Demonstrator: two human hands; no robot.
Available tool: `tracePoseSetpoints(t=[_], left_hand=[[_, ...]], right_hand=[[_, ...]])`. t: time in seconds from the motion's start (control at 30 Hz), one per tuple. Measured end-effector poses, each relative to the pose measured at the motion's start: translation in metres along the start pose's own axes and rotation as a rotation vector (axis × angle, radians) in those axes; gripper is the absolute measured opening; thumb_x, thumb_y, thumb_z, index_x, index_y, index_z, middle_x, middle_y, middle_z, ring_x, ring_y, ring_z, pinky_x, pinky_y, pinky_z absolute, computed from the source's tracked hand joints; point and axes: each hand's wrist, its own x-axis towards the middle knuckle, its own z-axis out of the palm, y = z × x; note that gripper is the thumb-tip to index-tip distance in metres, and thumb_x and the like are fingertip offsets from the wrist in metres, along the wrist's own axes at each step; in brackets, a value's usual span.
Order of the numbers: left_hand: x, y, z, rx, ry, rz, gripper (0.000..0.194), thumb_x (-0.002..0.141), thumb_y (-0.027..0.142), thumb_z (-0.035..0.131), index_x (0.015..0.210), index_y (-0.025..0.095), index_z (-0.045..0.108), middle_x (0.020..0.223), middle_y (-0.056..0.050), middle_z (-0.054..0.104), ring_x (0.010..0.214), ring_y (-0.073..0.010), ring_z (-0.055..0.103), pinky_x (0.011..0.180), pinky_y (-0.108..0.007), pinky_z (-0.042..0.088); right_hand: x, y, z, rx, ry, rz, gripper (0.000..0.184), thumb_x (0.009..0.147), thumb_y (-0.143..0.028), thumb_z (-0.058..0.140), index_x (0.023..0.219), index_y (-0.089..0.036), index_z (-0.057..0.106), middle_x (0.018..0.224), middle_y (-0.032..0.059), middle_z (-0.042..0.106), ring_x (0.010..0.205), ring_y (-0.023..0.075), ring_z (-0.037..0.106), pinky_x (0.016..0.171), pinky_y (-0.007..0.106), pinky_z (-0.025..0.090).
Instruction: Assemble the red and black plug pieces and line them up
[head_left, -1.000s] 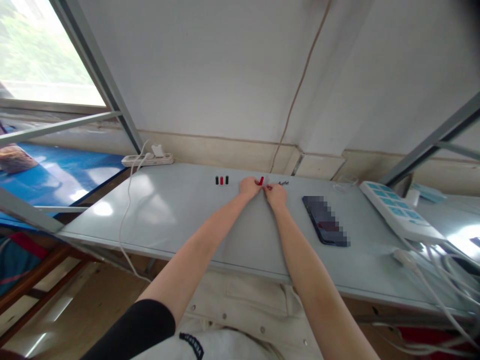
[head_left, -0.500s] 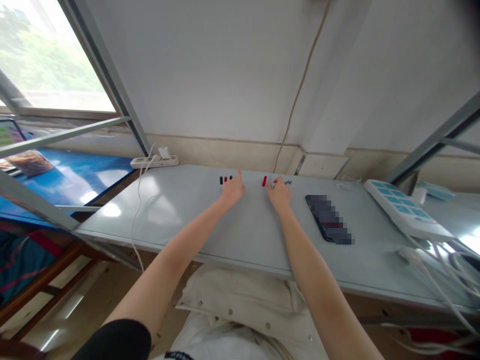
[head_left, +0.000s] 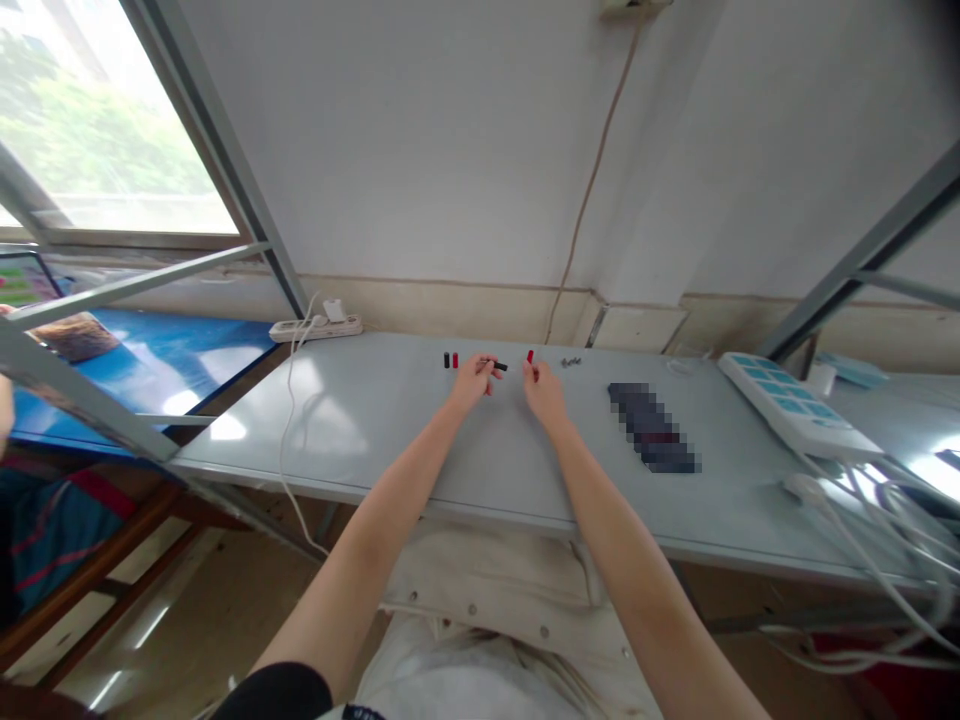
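Note:
My left hand point(head_left: 470, 384) is pinched round a small black cylinder point(head_left: 500, 367), which points to the right above the grey desk point(head_left: 495, 460). Opposite it, my right hand point(head_left: 546, 394) has its fingers closed on a small red cylinder point(head_left: 530, 356), whose upper end shows past the fingertips. Just left of my left hand, another black cylinder point(head_left: 446, 360) and another red cylinder point(head_left: 455, 360) stand side by side. Several small dark metallic pieces point(head_left: 571, 362) lie to the right of my right hand, too small to make out.
A dark, pixelated phone-like object point(head_left: 654, 428) lies right of my right arm. Farther right is a large white power strip point(head_left: 810, 405) with blue panels and cables. At the back left sits another power strip point(head_left: 315, 328), its white cable point(head_left: 283, 440) hanging over the front edge.
My left hand has picked up a black cylinder from the row and turned it sideways. My right hand has shifted slightly left and closed on the red cylinder. The view has shifted a little.

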Motion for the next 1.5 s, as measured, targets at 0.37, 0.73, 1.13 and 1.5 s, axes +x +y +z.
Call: tracePoseSetpoints(t=[0.37,0.73,1.13,1.5], left_hand=[[-0.036,0.009,0.0,-0.282,-0.101,-0.024,0.033,0.075,0.039,0.051,0.098,0.016,0.049,0.076,-0.003,0.064,0.037,-0.0025,0.045,0.036,-0.016,0.025],[-0.029,-0.004,0.002,-0.313,-0.177,-0.052,0.039,0.073,0.04,0.054,0.102,0.015,0.048,0.084,-0.006,0.065,0.04,-0.0037,0.049,0.036,-0.016,0.026],[-0.026,-0.006,0.007,-0.305,-0.166,-0.072,0.034,0.076,0.035,0.052,0.102,0.014,0.051,0.089,-0.008,0.066,0.041,-0.0038,0.052,0.037,-0.016,0.027],[-0.01,-0.006,0.022,-0.352,-0.206,-0.104,0.027,0.075,0.031,0.054,0.097,0.014,0.052,0.087,-0.007,0.066,0.042,-0.0054,0.053,0.036,-0.017,0.027]], right_hand=[[-0.016,-0.006,-0.004,0.158,-0.071,-0.076,0.054,0.082,-0.059,0.018,0.061,-0.019,0.048,0.058,0.0024,0.054,0.057,0.0139,0.048,0.058,0.024,0.036],[-0.02,-0.002,-0.002,0.19,-0.061,-0.134,0.051,0.079,-0.062,0.02,0.057,-0.02,0.04,0.052,-0.0011,0.046,0.052,0.0113,0.04,0.053,0.022,0.033],[-0.019,0.007,0.005,0.252,0.027,-0.134,0.052,0.078,-0.062,0.024,0.055,-0.02,0.043,0.05,-0.0007,0.045,0.049,0.0115,0.038,0.053,0.025,0.031],[-0.013,0.016,0.006,0.347,0.091,-0.06,0.048,0.077,-0.061,0.028,0.056,-0.02,0.042,0.051,-0.0002,0.047,0.049,0.0124,0.04,0.052,0.025,0.03]])
